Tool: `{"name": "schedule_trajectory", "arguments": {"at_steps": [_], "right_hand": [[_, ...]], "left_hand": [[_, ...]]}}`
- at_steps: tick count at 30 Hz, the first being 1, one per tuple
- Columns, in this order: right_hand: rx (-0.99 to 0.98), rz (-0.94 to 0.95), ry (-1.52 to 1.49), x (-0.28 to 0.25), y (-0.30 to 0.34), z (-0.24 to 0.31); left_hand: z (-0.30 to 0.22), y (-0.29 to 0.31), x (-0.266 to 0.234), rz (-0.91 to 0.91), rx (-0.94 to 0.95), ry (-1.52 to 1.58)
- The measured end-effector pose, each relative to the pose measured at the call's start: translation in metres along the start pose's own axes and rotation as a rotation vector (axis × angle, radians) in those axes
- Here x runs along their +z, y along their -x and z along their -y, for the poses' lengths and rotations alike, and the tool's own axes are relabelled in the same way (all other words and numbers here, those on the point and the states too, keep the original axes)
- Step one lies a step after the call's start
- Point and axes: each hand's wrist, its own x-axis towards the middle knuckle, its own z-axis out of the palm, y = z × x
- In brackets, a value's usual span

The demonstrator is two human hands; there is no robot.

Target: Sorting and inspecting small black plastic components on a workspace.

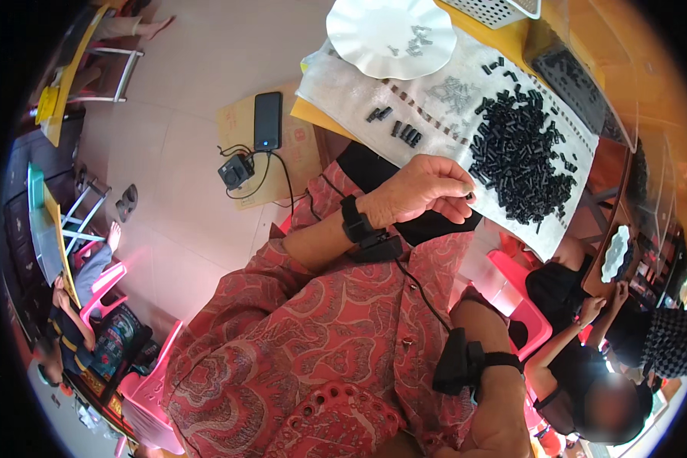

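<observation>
My left hand (424, 191) is closed in a pinch at the near edge of a white cloth (435, 141), with a small black piece (469, 196) just showing at the fingertips. Right beside it lies a big heap of short black tube-like pieces (523, 156). Several more black pieces (407, 133) sit in a short row to the left of the heap. Small clear pieces (452, 93) are gathered farther back on the cloth. My right forearm is bent back toward me, and my right hand (502, 416) is at the lower edge, its fingers out of sight.
A white wavy-rimmed plate (366, 46) holds some clear pieces. Behind are a white perforated basket (496, 9) and a dark tray (565, 72). On cardboard on the floor are a phone (268, 120) and a cabled black device (237, 172). People sit at both sides.
</observation>
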Motion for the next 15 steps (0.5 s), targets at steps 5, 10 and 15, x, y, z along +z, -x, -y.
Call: {"name": "schedule_trajectory", "arguments": {"at_steps": [5,10,15], "right_hand": [[0.006,-0.005,0.041,0.004,-0.001,0.003],[0.013,-0.008,0.069,0.005,-0.002,0.006],[0.095,0.012,0.105,0.007,-0.014,0.017]], "left_hand": [[-0.002,-0.001,0.001,-0.041,0.018,-0.002],[-0.001,-0.003,-0.003,-0.056,0.015,0.02],[-0.004,-0.004,-0.001,-0.074,0.004,0.006]]}}
